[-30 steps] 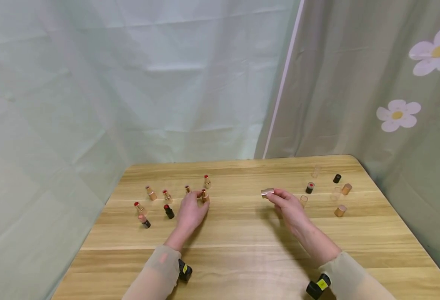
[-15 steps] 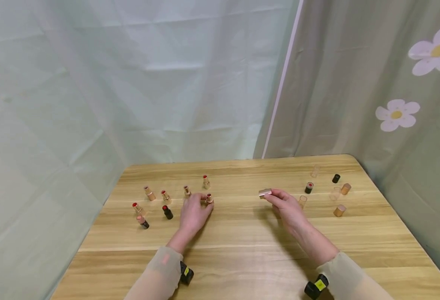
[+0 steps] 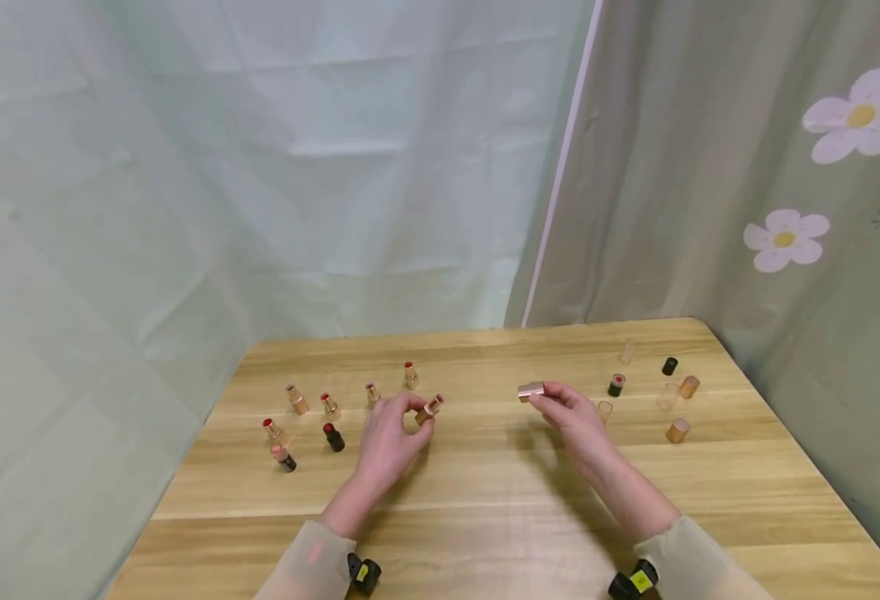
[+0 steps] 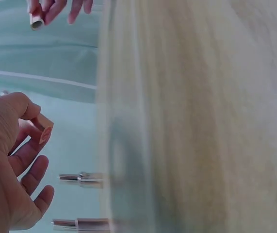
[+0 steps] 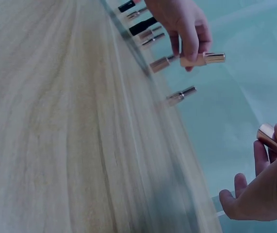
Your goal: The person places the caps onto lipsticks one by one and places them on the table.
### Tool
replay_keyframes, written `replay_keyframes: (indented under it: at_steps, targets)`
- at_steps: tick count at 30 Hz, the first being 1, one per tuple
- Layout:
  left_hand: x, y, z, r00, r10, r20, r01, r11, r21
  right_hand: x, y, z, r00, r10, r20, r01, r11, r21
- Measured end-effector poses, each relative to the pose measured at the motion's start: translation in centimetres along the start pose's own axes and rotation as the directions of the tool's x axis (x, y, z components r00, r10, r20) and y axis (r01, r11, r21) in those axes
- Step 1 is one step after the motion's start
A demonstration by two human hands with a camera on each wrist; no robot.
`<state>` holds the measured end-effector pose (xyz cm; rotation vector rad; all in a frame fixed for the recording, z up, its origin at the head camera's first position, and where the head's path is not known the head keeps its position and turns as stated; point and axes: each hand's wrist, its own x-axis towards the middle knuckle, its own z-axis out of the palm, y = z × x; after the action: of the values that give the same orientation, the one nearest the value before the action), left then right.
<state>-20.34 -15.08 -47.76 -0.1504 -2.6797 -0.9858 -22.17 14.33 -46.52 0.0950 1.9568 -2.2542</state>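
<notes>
My left hand [image 3: 391, 437] pinches a rose-gold lipstick [image 3: 430, 408] between thumb and fingers, lifted off the table and tilted to the right. The right wrist view shows that lipstick's base [image 5: 191, 60] in the fingers, its metal tube bare at the free end. In my right hand [image 3: 578, 421] a shiny rose-gold cap [image 3: 531, 391] is pinched lengthwise, its open end turned toward the left hand. A gap separates the cap and the lipstick. Just behind the left hand stands another uncapped lipstick [image 3: 372, 394], and a gold one [image 3: 410, 375] stands farther back.
Several uncapped lipsticks stand at the left, among them a black one [image 3: 333, 437] and a pink-tipped one [image 3: 283, 457]. Loose caps are spread at the right: a black cap [image 3: 669, 366], copper caps [image 3: 677, 430] and clear ones [image 3: 667, 397]. A curtain backs the wooden table [image 3: 485, 517].
The left hand has raised the lipstick from the table, moved it slightly right and tipped it toward the cap. My right hand keeps holding the cap in nearly the same place.
</notes>
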Motion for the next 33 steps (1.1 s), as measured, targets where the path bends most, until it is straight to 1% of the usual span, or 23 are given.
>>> replay_keyframes:
  at_steps: [3,5,10,18,25,29,33]
  targets:
    - [-0.2,0.2,-0.4,0.997,0.072,-0.016,-0.072,0.997,0.007,0.0,0.0,0.2,0.999,-0.037,-0.006,0.037,0.999,-0.026]
    - [-0.3,0.2,-0.5,0.994,0.109,-0.020,-0.108,0.994,0.006,-0.1,0.2,0.2,0.999,-0.054,-0.004,0.054,0.998,-0.044]
    - [-0.5,0.6,-0.9,0.983,0.181,-0.010,-0.181,0.983,0.025,-0.3,0.4,0.3,0.996,-0.086,0.003,0.086,0.995,-0.057]
    - [-0.3,1.3,-1.8,0.966,0.259,0.019,-0.260,0.964,0.051,-0.2,0.7,-0.1,0.992,-0.124,0.005,0.124,0.991,-0.049]
    - [-0.1,1.4,-2.4,0.945,0.322,0.056,-0.327,0.940,0.103,0.0,0.9,-0.4,0.995,-0.098,0.028,0.097,0.995,0.019]
    - [0.2,1.5,-2.7,0.934,0.351,0.070,-0.358,0.922,0.148,0.0,1.0,-0.4,0.994,-0.096,0.048,0.096,0.995,0.019]
    - [0.5,1.7,-2.9,0.926,0.366,0.098,-0.378,0.909,0.175,0.0,1.1,-0.2,0.991,-0.110,0.082,0.109,0.994,0.018]
